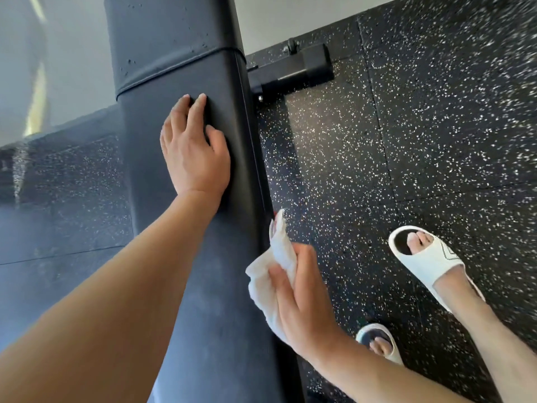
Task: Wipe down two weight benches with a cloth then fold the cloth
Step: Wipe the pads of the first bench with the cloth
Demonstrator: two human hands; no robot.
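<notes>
**Cloth at the bench edge, flat palm on the pad**

Nearest the lens, the left forearm runs up from the bottom left corner and across the dark padded weight bench (203, 286), which stretches from the lower middle of the head view up to the top. At its end, the left hand (194, 152) lies palm down on the pad, fingers (197, 107) straight and spread a little, tips just short of a seam that crosses the upholstery. It holds nothing.

Lower and to the right, the right hand (293, 298) grips a crumpled white cloth (276, 271), thumb and fingers curled round it. One corner of the cloth points upward and touches or nearly touches the right side edge of the bench pad; which of the two cannot be told.

Right of the bench lies black rubber floor (436, 141) flecked with white, laid in large tiles. Two feet in white open-toe slides stand on it: one slide (430, 257) well to the right, the other slide (377, 341) just beside the right wrist. A black metal base foot (293, 71) of the bench frame rests on the floor near the upper middle, next to a pale wall (290, 18).
</notes>
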